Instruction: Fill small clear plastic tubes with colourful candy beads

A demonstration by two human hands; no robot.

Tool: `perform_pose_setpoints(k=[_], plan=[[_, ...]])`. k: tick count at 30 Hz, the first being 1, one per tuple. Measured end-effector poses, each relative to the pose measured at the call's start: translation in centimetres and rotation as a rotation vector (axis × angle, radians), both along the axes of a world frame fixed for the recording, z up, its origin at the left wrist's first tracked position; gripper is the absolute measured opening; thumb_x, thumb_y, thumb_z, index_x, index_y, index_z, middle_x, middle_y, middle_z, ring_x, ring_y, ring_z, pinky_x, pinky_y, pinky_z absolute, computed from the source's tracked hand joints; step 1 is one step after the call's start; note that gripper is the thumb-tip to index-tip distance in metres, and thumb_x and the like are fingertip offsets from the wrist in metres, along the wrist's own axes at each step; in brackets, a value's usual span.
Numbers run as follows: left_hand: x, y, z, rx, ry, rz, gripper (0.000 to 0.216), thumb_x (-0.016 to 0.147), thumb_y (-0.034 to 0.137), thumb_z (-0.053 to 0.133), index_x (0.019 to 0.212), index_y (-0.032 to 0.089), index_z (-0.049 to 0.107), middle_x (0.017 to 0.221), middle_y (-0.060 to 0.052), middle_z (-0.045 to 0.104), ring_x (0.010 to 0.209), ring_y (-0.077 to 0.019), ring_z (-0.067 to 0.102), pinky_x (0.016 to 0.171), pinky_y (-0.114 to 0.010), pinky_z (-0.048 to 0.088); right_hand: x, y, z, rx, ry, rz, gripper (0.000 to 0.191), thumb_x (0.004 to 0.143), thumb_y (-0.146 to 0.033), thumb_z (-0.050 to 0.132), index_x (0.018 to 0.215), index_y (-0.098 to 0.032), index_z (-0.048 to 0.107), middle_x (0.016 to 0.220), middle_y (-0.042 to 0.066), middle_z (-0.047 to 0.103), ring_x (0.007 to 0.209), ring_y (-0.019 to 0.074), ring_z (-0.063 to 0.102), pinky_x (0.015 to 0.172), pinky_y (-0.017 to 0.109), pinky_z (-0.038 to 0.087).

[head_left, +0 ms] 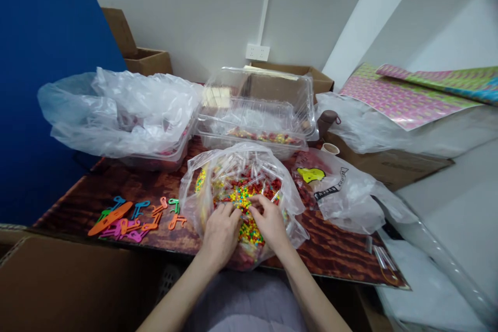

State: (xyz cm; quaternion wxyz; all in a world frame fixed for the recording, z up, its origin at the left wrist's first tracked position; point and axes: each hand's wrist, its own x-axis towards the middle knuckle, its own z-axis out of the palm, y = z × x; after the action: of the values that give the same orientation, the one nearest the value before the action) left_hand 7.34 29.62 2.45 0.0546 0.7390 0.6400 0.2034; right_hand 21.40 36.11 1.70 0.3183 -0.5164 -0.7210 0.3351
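Observation:
A clear plastic bag (190, 187) lies wide open at the table's front edge. Inside are many small yellow, red and green beads (241, 196) and several clear thin tubes (254, 161), with dark red bits among them. My left hand (221, 231) reaches into the bag's near side, back upward, its fingers curled inward. Facing it, my right hand (270, 222) bends its thumb and fingers over the beads. The fingertips of both hands are close together, and whatever small thing is between them is too small to make out.
Colourful plastic clips (136, 218) lie left on the wooden table (175, 238). Behind stand a clear plastic box (252, 137) and a bag-lined tub (155, 158). At right are a printed plastic bag (338, 197), paper cup (330, 149), dark bottle (326, 122) and loose tubes (383, 258).

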Motion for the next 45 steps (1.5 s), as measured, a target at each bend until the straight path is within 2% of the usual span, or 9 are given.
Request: perform_pose_setpoints(k=[5, 11, 17, 23, 29, 32, 36, 41, 45], plan=[[-0.1, -0.4, 0.7, -0.008, -0.320, 0.020, 0.014, 0.089, 0.017, 0.043, 0.092, 0.018, 0.057, 0.090, -0.005, 0.058, 0.087, -0.0191, 0.056, 0.076, -0.032, 0.044, 0.8, -0.9, 1.1, -0.132, 0.289, -0.047, 0.018, 0.077, -0.029, 0.056, 0.089, -0.017, 0.062, 0.084, 0.004, 0.066, 0.080, 0.0180, 0.061, 0.077, 0.031, 0.047], [0.1, -0.5, 1.8, -0.057, -0.541, 0.055, 0.014, 0.086, 0.020, 0.048, 0.092, 0.019, 0.061, 0.091, -0.004, 0.056, 0.086, -0.0176, 0.057, 0.077, -0.031, 0.044, 1.3, -1.8, 1.1, -0.180, 0.431, -0.070, 0.020, 0.074, -0.033, 0.062, 0.086, -0.016, 0.064, 0.080, 0.004, 0.066, 0.076, 0.0178, 0.060, 0.072, 0.030, 0.048], [0.4, -0.8, 1.8, -0.106, -0.643, 0.047, 0.015, 0.085, 0.021, 0.050, 0.090, 0.019, 0.063, 0.087, -0.003, 0.056, 0.080, -0.0166, 0.055, 0.073, -0.030, 0.043, 1.2, -3.2, 0.6, -0.204, 0.414, -0.037, 0.018, 0.075, -0.030, 0.062, 0.086, -0.017, 0.064, 0.086, 0.004, 0.066, 0.079, 0.0174, 0.059, 0.074, 0.030, 0.046], [0.6, -0.5, 0.7, -0.152, -0.997, 0.140, 0.014, 0.078, 0.029, 0.059, 0.082, 0.016, 0.063, 0.081, -0.003, 0.060, 0.077, -0.0157, 0.056, 0.070, -0.026, 0.044, 0.6, -4.7, 0.0, -0.325, 0.474, 0.050, 0.015, 0.077, -0.028, 0.059, 0.087, -0.017, 0.063, 0.086, 0.004, 0.065, 0.081, 0.0177, 0.059, 0.075, 0.029, 0.046], [0.5, -1.0, 0.9, -0.381, -1.233, 0.162, 0.027, 0.079, 0.042, 0.056, 0.088, 0.017, 0.057, 0.076, 0.000, 0.058, 0.067, -0.0152, 0.058, 0.054, -0.023, 0.046, 2.1, -4.3, -0.1, -0.270, 0.376, -0.078, 0.019, 0.076, -0.031, 0.060, 0.089, -0.016, 0.063, 0.084, 0.004, 0.064, 0.077, 0.0179, 0.058, 0.072, 0.030, 0.046], [0.5, -1.1, 0.7, -0.444, -1.217, 0.156, 0.029, 0.080, 0.042, 0.055, 0.093, 0.016, 0.057, 0.069, 0.001, 0.058, 0.056, -0.0129, 0.055, 0.049, -0.022, 0.044, 3.0, -4.1, -0.4, -0.208, 0.281, -0.086, 0.019, 0.078, -0.029, 0.057, 0.089, -0.016, 0.063, 0.085, 0.005, 0.063, 0.076, 0.0186, 0.058, 0.071, 0.031, 0.045], [0.4, -0.9, 0.1, -0.405, -1.062, 0.140, 0.032, 0.082, 0.038, 0.053, 0.103, 0.015, 0.061, 0.079, -0.002, 0.063, 0.057, -0.0124, 0.055, 0.052, -0.023, 0.044, 3.4, -3.7, -0.9, -0.112, 0.111, -0.022, 0.018, 0.079, -0.020, 0.053, 0.094, -0.017, 0.062, 0.088, 0.004, 0.061, 0.079, 0.0179, 0.057, 0.074, 0.031, 0.044], [-0.2, -1.2, 0.2, -0.325, -0.742, 0.135, 0.024, 0.083, 0.026, 0.052, 0.104, 0.016, 0.059, 0.080, -0.002, 0.066, 0.074, -0.0165, 0.061, 0.068, -0.027, 0.046, 3.2, -3.5, -0.1, -0.017, -0.111, 0.023, 0.020, 0.081, -0.013, 0.050, 0.097, -0.018, 0.060, 0.086, 0.003, 0.060, 0.082, 0.0180, 0.057, 0.076, 0.031, 0.043], [-0.5, -1.8, 1.6, -0.308, -0.296, 0.099, 0.015, 0.088, 0.021, 0.044, 0.091, 0.018, 0.059, 0.090, -0.005, 0.063, 0.084, -0.0182, 0.061, 0.073, -0.028, 0.045, 3.5, -3.3, 1.4, 0.067, -0.374, 0.059, 0.015, 0.082, -0.010, 0.047, 0.090, -0.017, 0.059, 0.090, 0.006, 0.060, 0.088, 0.0210, 0.056, 0.077, 0.032, 0.041]])
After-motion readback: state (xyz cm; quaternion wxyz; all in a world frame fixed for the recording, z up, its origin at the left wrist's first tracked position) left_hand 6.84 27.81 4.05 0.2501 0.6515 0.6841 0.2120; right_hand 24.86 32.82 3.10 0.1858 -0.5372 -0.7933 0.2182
